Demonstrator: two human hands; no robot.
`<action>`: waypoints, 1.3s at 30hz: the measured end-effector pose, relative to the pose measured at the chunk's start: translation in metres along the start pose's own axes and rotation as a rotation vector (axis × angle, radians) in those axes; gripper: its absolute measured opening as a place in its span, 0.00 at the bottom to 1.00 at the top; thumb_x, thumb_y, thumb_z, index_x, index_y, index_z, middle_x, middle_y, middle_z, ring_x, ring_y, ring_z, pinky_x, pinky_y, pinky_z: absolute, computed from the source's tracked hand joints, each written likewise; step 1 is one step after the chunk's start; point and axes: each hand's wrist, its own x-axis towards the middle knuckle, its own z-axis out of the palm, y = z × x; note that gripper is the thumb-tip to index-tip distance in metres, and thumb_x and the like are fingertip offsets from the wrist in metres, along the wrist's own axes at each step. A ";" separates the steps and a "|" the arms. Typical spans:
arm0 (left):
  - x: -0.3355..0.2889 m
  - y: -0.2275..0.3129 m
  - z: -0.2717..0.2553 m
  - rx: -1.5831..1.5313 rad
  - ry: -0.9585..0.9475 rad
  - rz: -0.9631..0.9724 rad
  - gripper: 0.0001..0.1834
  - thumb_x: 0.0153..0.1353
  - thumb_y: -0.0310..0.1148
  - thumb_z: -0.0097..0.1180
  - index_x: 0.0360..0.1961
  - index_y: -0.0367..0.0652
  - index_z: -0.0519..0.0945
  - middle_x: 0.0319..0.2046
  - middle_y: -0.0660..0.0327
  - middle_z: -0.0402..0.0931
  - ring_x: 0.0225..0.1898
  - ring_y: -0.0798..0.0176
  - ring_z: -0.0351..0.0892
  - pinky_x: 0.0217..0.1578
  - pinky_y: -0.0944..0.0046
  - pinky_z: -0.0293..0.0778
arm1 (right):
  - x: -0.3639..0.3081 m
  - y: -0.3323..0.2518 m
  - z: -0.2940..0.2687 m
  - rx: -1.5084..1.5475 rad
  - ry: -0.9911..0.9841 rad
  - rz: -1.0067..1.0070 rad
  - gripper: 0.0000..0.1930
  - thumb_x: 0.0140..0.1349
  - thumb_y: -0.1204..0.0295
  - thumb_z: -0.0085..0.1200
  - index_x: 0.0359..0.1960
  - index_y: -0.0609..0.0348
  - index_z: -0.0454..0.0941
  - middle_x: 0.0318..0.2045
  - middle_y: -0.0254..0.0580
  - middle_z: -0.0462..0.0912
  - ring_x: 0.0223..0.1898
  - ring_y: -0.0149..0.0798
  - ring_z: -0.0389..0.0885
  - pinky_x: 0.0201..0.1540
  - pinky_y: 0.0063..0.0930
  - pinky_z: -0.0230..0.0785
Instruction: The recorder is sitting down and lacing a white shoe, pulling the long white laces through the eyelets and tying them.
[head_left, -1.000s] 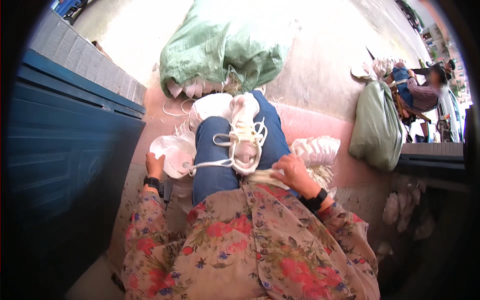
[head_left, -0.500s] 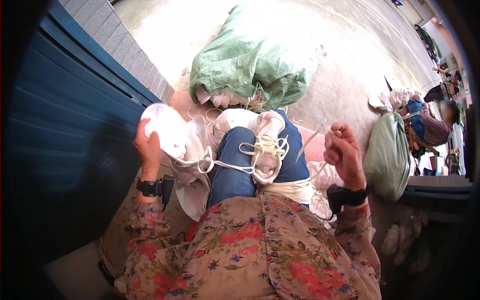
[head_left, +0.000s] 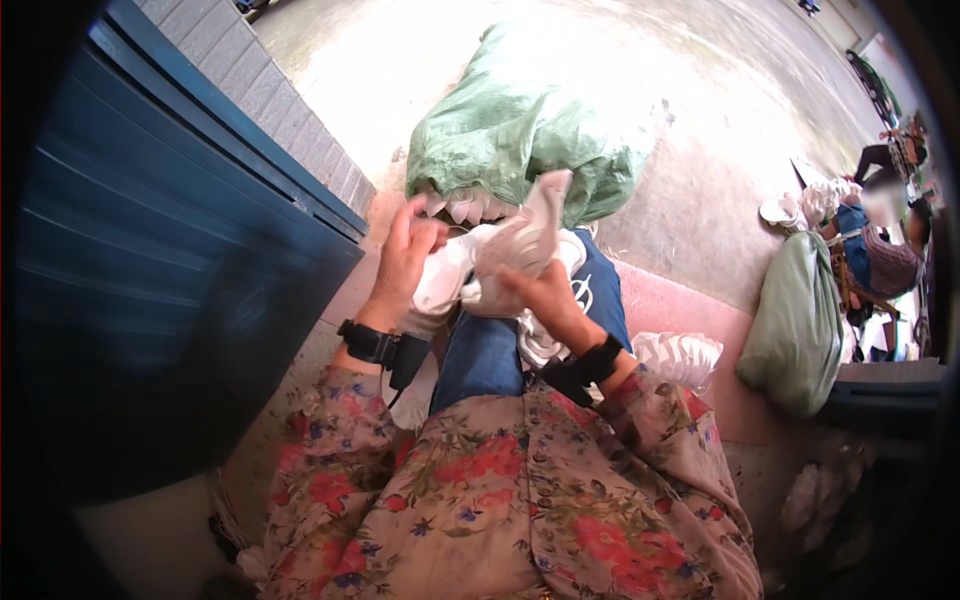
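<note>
Over my lap, my right hand [head_left: 550, 300] is closed on a white shoe [head_left: 538, 225], which is tilted with one end pointing up and smeared by motion. To its left my left hand [head_left: 402, 265] is raised, with the fingers apart and partly bent and nothing visible in them. Just beside that hand, another white shoe [head_left: 438, 283] rests by my left knee. On my right thigh lies a laced white shoe [head_left: 540, 345], partly hidden by my right hand and wrist. Its pale laces [head_left: 583, 293] hang loose.
A large green sack [head_left: 530, 130] with pale shoe parts at its mouth lies ahead. A row of white shoe parts [head_left: 680, 357] sits right of my legs. A blue ribbed panel [head_left: 190, 240] stands at left. At right are another green sack [head_left: 795, 320] and a seated person [head_left: 880, 245].
My left hand has let go of the white shoe at the left and moved right. My right hand has come inward from the right and now grips a white shoe. The view has shifted slightly.
</note>
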 end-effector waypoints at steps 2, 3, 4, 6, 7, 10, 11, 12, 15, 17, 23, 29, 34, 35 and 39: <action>-0.015 -0.078 -0.015 0.015 -0.076 -0.305 0.21 0.58 0.37 0.48 0.49 0.38 0.63 0.32 0.64 0.71 0.32 0.75 0.70 0.33 0.75 0.68 | -0.005 -0.004 -0.010 0.190 0.002 0.019 0.13 0.55 0.74 0.49 0.40 0.71 0.72 0.34 0.42 0.78 0.34 0.31 0.75 0.37 0.25 0.69; -0.025 -0.114 -0.018 0.167 -0.164 -0.238 0.18 0.59 0.37 0.47 0.47 0.39 0.66 0.29 0.67 0.70 0.29 0.75 0.69 0.29 0.77 0.65 | -0.006 -0.003 -0.012 0.190 0.006 0.019 0.13 0.55 0.74 0.49 0.40 0.71 0.72 0.34 0.42 0.78 0.34 0.31 0.75 0.37 0.25 0.69; -0.038 -0.134 -0.015 0.271 -0.164 -0.269 0.15 0.61 0.37 0.45 0.45 0.40 0.69 0.26 0.68 0.68 0.26 0.75 0.67 0.27 0.77 0.63 | -0.007 0.001 -0.016 0.164 -0.002 0.026 0.13 0.55 0.74 0.50 0.41 0.71 0.72 0.34 0.41 0.78 0.34 0.31 0.75 0.37 0.25 0.69; -0.054 -0.116 0.000 0.100 -0.172 -0.382 0.13 0.61 0.36 0.45 0.42 0.39 0.71 0.23 0.69 0.67 0.24 0.75 0.65 0.27 0.77 0.63 | -0.012 0.007 -0.027 0.142 0.009 0.028 0.13 0.55 0.75 0.50 0.41 0.70 0.72 0.34 0.41 0.77 0.34 0.31 0.76 0.37 0.25 0.69; -0.059 -0.112 -0.003 0.228 -0.188 -0.385 0.13 0.60 0.36 0.45 0.39 0.37 0.72 0.24 0.66 0.69 0.26 0.73 0.67 0.29 0.74 0.64 | -0.014 0.009 -0.031 0.143 -0.016 0.070 0.14 0.55 0.74 0.50 0.42 0.70 0.71 0.34 0.40 0.77 0.34 0.31 0.76 0.37 0.25 0.69; -0.071 -0.076 -0.013 0.440 -0.241 -0.225 0.13 0.59 0.36 0.46 0.34 0.35 0.74 0.25 0.63 0.72 0.29 0.71 0.70 0.33 0.71 0.67 | -0.036 0.012 -0.041 0.233 -0.013 0.150 0.17 0.55 0.74 0.51 0.45 0.69 0.69 0.36 0.39 0.76 0.35 0.31 0.75 0.37 0.24 0.69; -0.072 -0.052 -0.012 0.522 -0.321 -0.288 0.13 0.59 0.37 0.46 0.34 0.36 0.74 0.25 0.62 0.72 0.30 0.70 0.71 0.33 0.70 0.67 | -0.046 0.026 -0.055 0.298 -0.030 0.195 0.17 0.54 0.74 0.52 0.46 0.68 0.69 0.37 0.39 0.76 0.36 0.31 0.75 0.38 0.25 0.69; -0.073 -0.038 -0.009 0.601 -0.389 -0.347 0.13 0.59 0.37 0.47 0.34 0.36 0.74 0.25 0.60 0.73 0.31 0.69 0.71 0.33 0.69 0.68 | -0.054 0.034 -0.063 0.357 -0.057 0.240 0.17 0.54 0.75 0.53 0.46 0.67 0.69 0.38 0.39 0.76 0.37 0.31 0.76 0.39 0.25 0.70; -0.091 -0.029 0.017 0.524 -0.594 -0.338 0.14 0.58 0.37 0.50 0.39 0.37 0.72 0.28 0.58 0.73 0.33 0.66 0.73 0.35 0.67 0.68 | -0.073 0.053 -0.081 0.570 0.034 0.308 0.20 0.55 0.73 0.53 0.49 0.64 0.66 0.42 0.39 0.75 0.40 0.33 0.76 0.42 0.25 0.70; -0.096 -0.022 0.040 0.499 -0.661 -0.450 0.14 0.56 0.35 0.52 0.40 0.37 0.71 0.32 0.59 0.73 0.36 0.64 0.72 0.37 0.67 0.68 | -0.076 0.067 -0.093 0.612 0.076 0.312 0.20 0.55 0.73 0.53 0.50 0.64 0.65 0.42 0.39 0.75 0.40 0.33 0.77 0.42 0.25 0.70; -0.094 -0.046 0.069 1.127 -0.495 0.287 0.19 0.42 0.29 0.60 0.38 0.43 0.73 0.32 0.53 0.64 0.37 0.50 0.68 0.34 0.58 0.68 | -0.066 0.065 -0.094 0.635 0.167 0.259 0.17 0.58 0.70 0.50 0.47 0.64 0.67 0.36 0.36 0.76 0.30 0.29 0.76 0.35 0.24 0.71; -0.072 -0.042 0.050 0.832 -0.380 0.203 0.18 0.44 0.27 0.61 0.38 0.37 0.72 0.34 0.57 0.65 0.33 0.56 0.71 0.35 0.62 0.68 | -0.097 0.048 -0.090 0.281 0.211 0.539 0.17 0.59 0.60 0.48 0.40 0.64 0.70 0.21 0.29 0.69 0.13 0.25 0.61 0.19 0.22 0.66; -0.079 -0.028 0.057 0.598 -0.482 -0.165 0.20 0.47 0.24 0.59 0.42 0.34 0.70 0.32 0.60 0.70 0.36 0.65 0.71 0.39 0.69 0.68 | -0.085 0.096 -0.072 0.635 0.285 0.695 0.16 0.56 0.61 0.52 0.34 0.64 0.71 0.19 0.31 0.67 0.14 0.28 0.64 0.21 0.28 0.69; -0.080 -0.035 0.054 0.591 -0.558 -0.146 0.20 0.47 0.25 0.58 0.43 0.35 0.70 0.35 0.59 0.71 0.35 0.65 0.73 0.37 0.69 0.69 | -0.076 0.103 -0.076 0.693 0.302 0.693 0.12 0.55 0.66 0.53 0.32 0.63 0.71 0.18 0.29 0.66 0.14 0.27 0.61 0.21 0.26 0.67; -0.081 -0.025 0.067 0.737 -0.706 -0.056 0.21 0.48 0.26 0.57 0.45 0.36 0.70 0.36 0.55 0.72 0.37 0.61 0.74 0.37 0.66 0.69 | -0.070 0.123 -0.085 0.581 0.437 0.760 0.07 0.50 0.75 0.55 0.27 0.63 0.70 0.18 0.34 0.66 0.13 0.28 0.61 0.17 0.26 0.60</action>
